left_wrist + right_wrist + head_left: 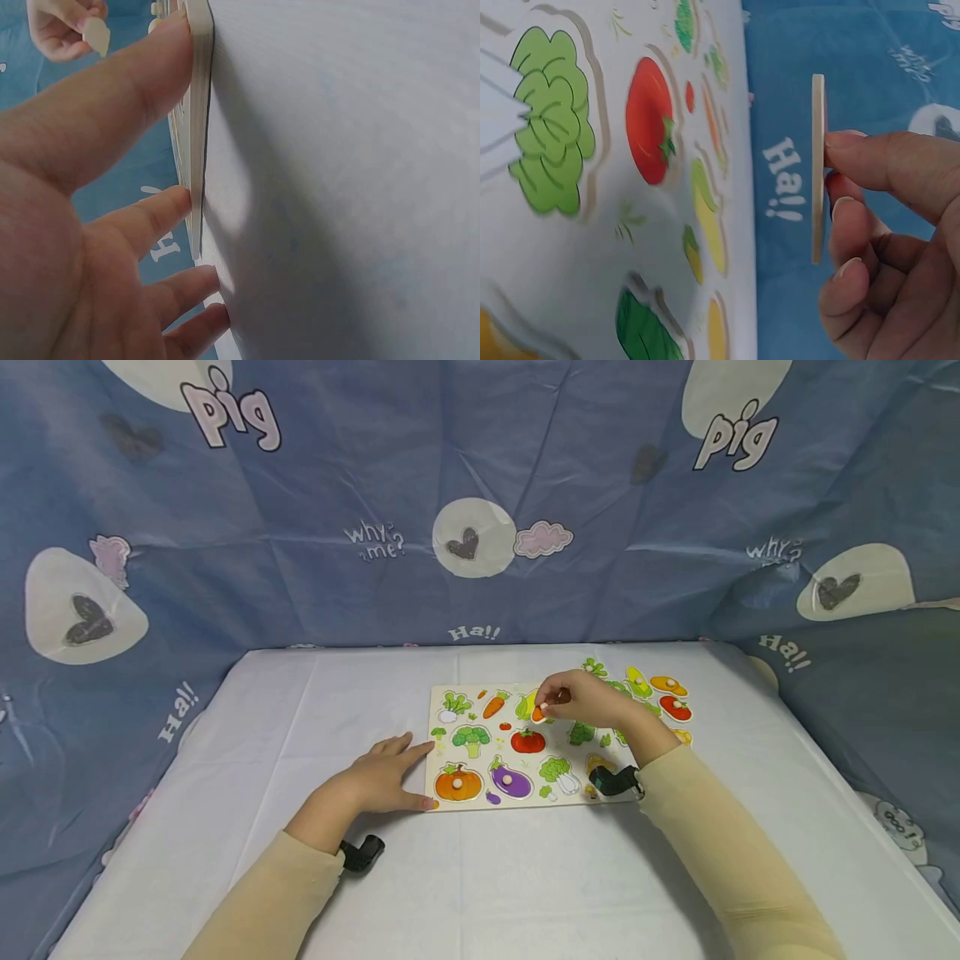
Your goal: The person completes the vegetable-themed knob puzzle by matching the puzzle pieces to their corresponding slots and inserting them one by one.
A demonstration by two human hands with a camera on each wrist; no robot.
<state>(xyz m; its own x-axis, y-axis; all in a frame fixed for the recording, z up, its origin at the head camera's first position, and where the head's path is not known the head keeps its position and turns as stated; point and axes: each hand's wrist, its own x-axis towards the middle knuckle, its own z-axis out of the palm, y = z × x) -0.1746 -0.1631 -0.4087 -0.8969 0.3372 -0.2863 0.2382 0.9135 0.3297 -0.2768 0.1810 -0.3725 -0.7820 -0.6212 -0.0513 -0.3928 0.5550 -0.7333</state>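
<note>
A wooden vegetable puzzle board (525,785) lies on the table. My right hand (581,697) pinches a small orange puzzle piece (537,714), apparently the carrot, by its knob above the upper middle of the board. Edge-on in the right wrist view, the thin wooden piece (817,172) hangs apart from the board. Fingers spread, my left hand (382,777) rests at the board's left edge; its thumb (161,64) touches the board's corner. A knobbed pumpkin piece (458,783) and a knobbed eggplant piece (512,780) sit in the bottom row.
Loose knobbed pieces lie beyond the board's right side, among them a corn (638,682), a tomato (676,708) and an orange-yellow piece (667,685). My right forearm hides part of the board. White cloth (495,885) covers the table; a blue printed curtain (337,585) stands behind.
</note>
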